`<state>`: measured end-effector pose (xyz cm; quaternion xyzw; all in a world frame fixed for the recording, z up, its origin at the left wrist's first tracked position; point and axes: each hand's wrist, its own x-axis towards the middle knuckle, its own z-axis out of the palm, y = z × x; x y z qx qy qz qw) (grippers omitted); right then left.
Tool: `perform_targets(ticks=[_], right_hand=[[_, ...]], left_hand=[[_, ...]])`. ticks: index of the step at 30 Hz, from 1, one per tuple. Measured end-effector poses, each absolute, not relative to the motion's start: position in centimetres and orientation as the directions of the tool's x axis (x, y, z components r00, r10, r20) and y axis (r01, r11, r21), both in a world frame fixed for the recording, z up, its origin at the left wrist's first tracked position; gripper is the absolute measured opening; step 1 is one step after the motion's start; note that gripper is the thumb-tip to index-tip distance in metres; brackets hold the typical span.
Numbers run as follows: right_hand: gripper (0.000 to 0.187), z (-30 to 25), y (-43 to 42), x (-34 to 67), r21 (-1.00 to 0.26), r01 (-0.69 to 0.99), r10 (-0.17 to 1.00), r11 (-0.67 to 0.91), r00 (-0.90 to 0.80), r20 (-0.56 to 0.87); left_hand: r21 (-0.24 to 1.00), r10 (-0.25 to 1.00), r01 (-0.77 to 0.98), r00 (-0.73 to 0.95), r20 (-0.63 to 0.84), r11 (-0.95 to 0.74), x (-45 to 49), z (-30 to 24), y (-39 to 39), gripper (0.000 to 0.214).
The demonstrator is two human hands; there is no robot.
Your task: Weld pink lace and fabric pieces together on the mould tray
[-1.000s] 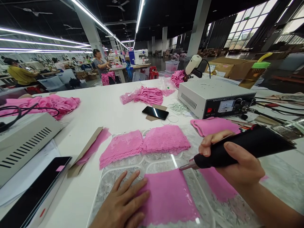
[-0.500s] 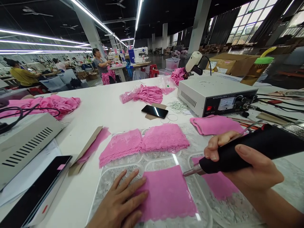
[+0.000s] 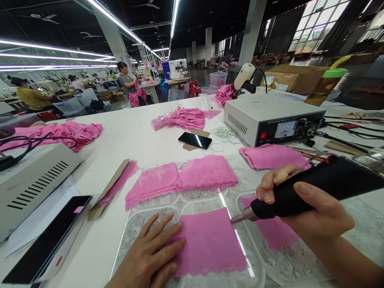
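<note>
I have the left hand [image 3: 150,252] flat, fingers apart, some tips on the near-left edge of the pink cloth [image 3: 210,244], which spreads rightward from them. The right hand's [image 3: 321,212] fingers clamp the black tool [image 3: 345,180], its tip at the cloth's far-right edge, contact hard to judge. Beyond them stands a green-lidded cup [image 3: 320,91], brownish inside.
</note>
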<state>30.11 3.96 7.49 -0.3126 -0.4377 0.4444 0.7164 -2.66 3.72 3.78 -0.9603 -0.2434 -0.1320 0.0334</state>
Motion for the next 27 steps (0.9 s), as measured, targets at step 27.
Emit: perform_targets(ticks=[27], right_hand=[[0.023,8.7,2.9,32.2,-0.854,-0.315,0.91,0.415,0.169,0.38]], left_hand=[[-0.083,0.457,0.49,0.852,0.255,-0.868,-3.3,3.7,3.6,0.038]])
